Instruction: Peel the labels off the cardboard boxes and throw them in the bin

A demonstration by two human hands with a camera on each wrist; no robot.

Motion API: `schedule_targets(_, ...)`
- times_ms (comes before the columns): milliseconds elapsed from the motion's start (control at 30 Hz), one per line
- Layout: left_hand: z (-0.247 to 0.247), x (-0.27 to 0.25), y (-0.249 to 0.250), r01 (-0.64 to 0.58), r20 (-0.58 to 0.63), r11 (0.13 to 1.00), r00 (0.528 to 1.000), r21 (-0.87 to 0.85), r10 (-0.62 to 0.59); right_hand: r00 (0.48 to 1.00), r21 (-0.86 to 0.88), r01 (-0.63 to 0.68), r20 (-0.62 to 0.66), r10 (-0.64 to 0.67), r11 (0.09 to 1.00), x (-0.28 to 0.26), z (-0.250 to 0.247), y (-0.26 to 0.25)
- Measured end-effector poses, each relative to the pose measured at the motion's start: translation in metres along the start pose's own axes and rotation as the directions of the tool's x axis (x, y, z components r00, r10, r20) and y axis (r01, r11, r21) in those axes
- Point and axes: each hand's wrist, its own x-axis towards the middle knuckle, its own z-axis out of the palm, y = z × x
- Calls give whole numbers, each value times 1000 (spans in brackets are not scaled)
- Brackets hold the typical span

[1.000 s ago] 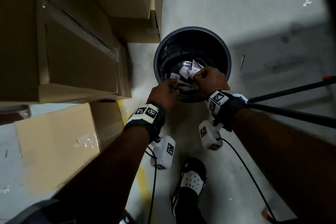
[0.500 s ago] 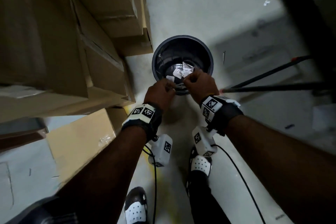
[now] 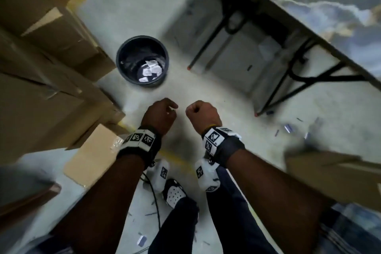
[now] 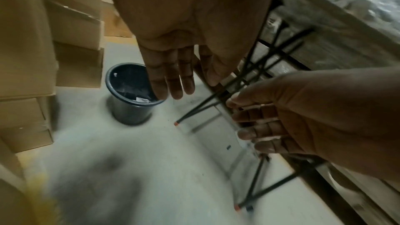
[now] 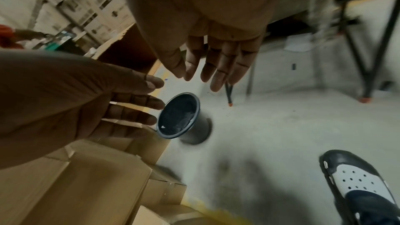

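A dark round bin [image 3: 118, 62] stands on the concrete floor, and several white peeled labels [image 3: 151, 70] lie at its bottom. My left hand [image 3: 171, 109] and right hand [image 3: 191, 110] hover side by side, nearer to me than the bin and apart from it. In the left wrist view the left hand [image 4: 190, 85] shows straight, relaxed fingers holding nothing, with the bin [image 4: 129, 112] below. The right wrist view shows the right hand [image 5: 194, 78] likewise spread and empty above the bin [image 5: 194, 133]. Stacked cardboard boxes [image 3: 41, 68] rise on the left.
A folding table [image 3: 309, 16] with black legs [image 3: 208, 45] stands at the right. Another cardboard box [image 3: 334, 171] sits at the near right, and a flat cardboard piece [image 3: 92, 154] lies at the near left. My shoe [image 3: 175, 194] is on the floor below my wrists.
Both hands were over the bin's mouth holding a label; now they have drawn back and up, empty, and the label lies in the bin. The view has swung right.
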Motion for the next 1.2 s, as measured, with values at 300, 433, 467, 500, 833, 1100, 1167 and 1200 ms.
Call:
schedule_targets(300,68,-100,135,-296,288,941,927,162,241,950,205,-228,-168,264,952,-138,-123,112)
schedule_targets(433,106,-152,226,-506,450,851,798,139,401,873,334,-277,-303,381,901,-204,-198,157)
schedule_targets(467,115,-168,250,-553,480,824,760,123,439,847,372,-280,-339,410,885,-221,-217,168)
schedule_targets(500,124,-183,273,-595,506,796,723,109,471,819,412,-276,-371,437,868,-238,-236,178)
schedule_targets(833,223,-326,496,-870,632,493,377,-8,677,571,573,-245,-566,594,782,-368,-415,283)
schedule_targets(1100,358,-361,595,-884,673,464,376,55,637,446,590,-288,-615,651,755,-382,-498,409)
schedule_targets(1167,395,-354,608,-873,679,475,417,113,605,443,544,-378,-604,662,749,-375,-513,447)
schedule_targets(1200,412,-350,612,-866,685,477,437,146,583,449,525,-423,-587,673,739,-371,-520,466)
